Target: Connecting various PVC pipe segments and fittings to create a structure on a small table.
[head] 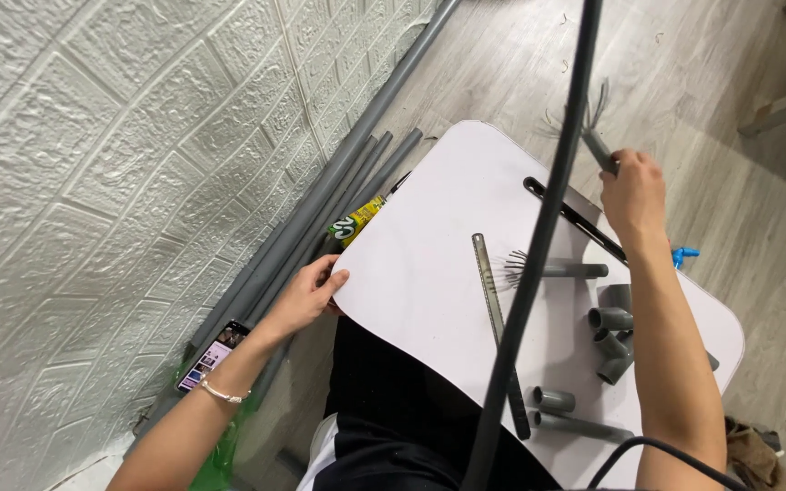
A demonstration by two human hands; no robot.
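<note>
My right hand (pixel 634 191) is raised over the far side of a small white table (pixel 429 282) and grips a short grey pipe piece (pixel 596 136) whose end is cut into splayed strips. My left hand (pixel 309 295) rests on the table's left edge with the fingers curled over it, holding nothing else. A second slit-ended pipe piece (pixel 557 269) lies on the table beside a long metal ruler (pixel 493 300). A hacksaw (pixel 575 218) lies under my right forearm.
Several grey pipe fittings (pixel 613 341) and short pipe offcuts (pixel 566 414) sit at the table's right. Long grey pipes (pixel 329 195) lie on the floor along the white brick-pattern wall, with a yellow-green can (pixel 357 221) and a phone (pixel 213 355). A dark cable (pixel 539 245) crosses in front.
</note>
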